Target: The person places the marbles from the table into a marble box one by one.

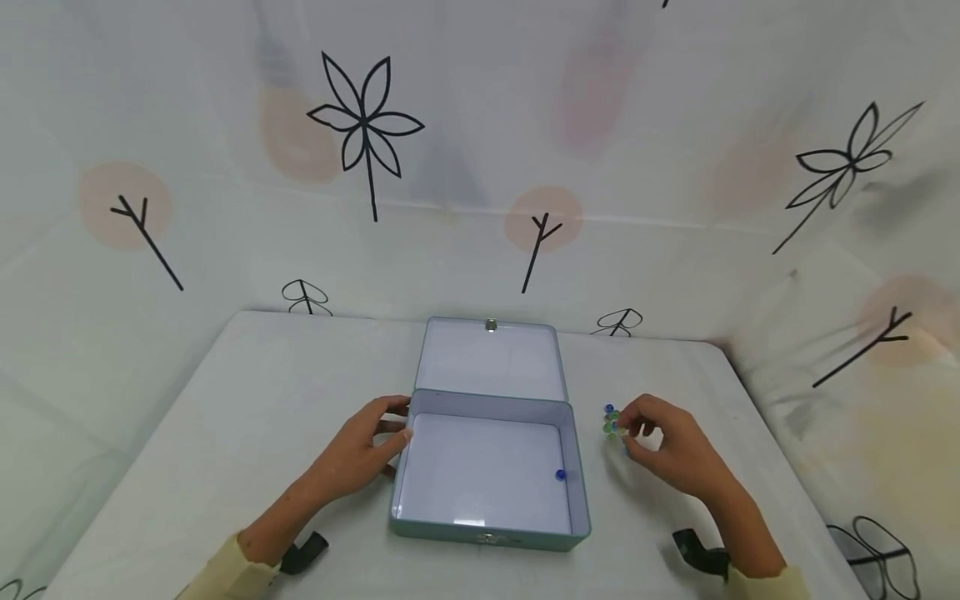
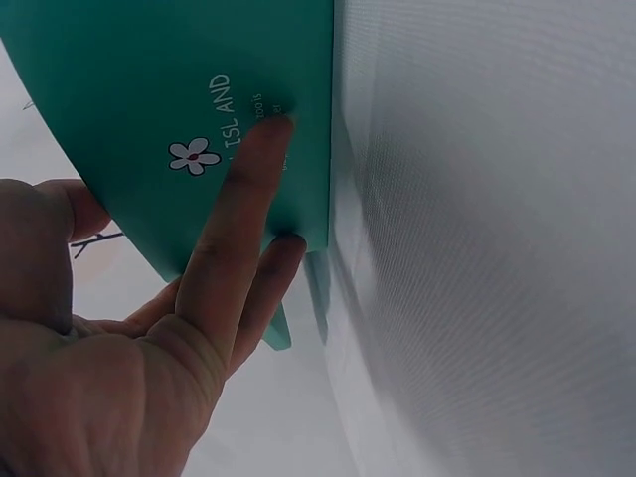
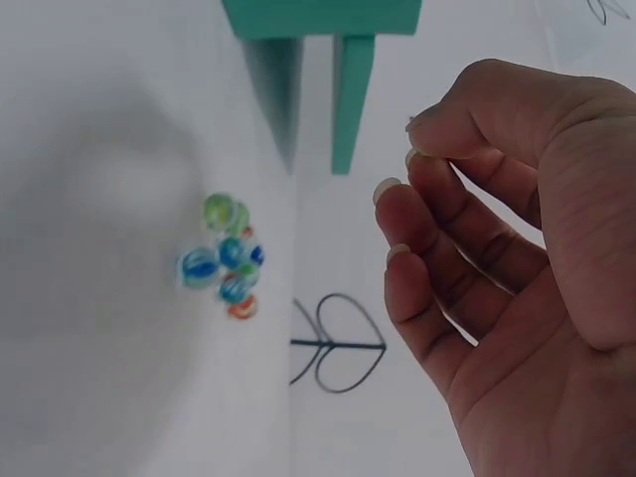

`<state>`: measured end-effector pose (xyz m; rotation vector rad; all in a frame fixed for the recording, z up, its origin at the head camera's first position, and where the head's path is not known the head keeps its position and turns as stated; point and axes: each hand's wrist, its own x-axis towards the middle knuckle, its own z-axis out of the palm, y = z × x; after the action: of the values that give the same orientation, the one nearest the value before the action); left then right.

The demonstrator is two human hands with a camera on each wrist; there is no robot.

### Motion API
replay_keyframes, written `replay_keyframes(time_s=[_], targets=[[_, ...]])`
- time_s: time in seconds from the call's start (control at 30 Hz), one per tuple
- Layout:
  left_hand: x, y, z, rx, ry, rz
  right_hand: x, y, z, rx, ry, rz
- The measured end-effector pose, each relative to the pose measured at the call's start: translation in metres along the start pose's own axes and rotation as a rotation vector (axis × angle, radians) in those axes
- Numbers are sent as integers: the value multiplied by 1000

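Observation:
A teal tin box [image 1: 487,533] with a white inside lies on the table, its hinged lid [image 1: 491,358] folded back. One blue marble [image 1: 560,475] rests inside near the right wall. My left hand [image 1: 360,450] holds the box's left wall, thumb over the rim and fingers along the outside, where lettering and a white flower [image 2: 194,157] show. To the right of the box, my right hand [image 1: 671,442] hovers beside a cluster of glass marbles [image 1: 611,421]. Its thumb and fingertips are bent towards each other; no marble shows between them in the right wrist view.
Several blue, green and orange marbles [image 3: 234,263] lie close together on the white-covered table [image 1: 300,367]. A white cloth backdrop [image 1: 465,250] with printed plants stands behind and at both sides. A dark strap piece [image 1: 303,552] sits at each wrist.

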<state>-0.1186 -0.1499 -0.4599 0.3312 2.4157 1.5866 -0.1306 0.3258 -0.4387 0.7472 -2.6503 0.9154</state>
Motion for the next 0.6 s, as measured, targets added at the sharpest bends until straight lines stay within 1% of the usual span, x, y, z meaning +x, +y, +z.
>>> replay_keyframes(time_s=[0.13, 0.27, 0.6], targets=[[0, 1, 1, -9, 5, 3, 3, -13, -1, 10, -4, -39], [0, 3, 1, -24, 7, 20, 4, -23, 0, 13, -18, -49], [0, 3, 2, -34, 16, 12, 7, -41, 4, 47, -62, -59]])
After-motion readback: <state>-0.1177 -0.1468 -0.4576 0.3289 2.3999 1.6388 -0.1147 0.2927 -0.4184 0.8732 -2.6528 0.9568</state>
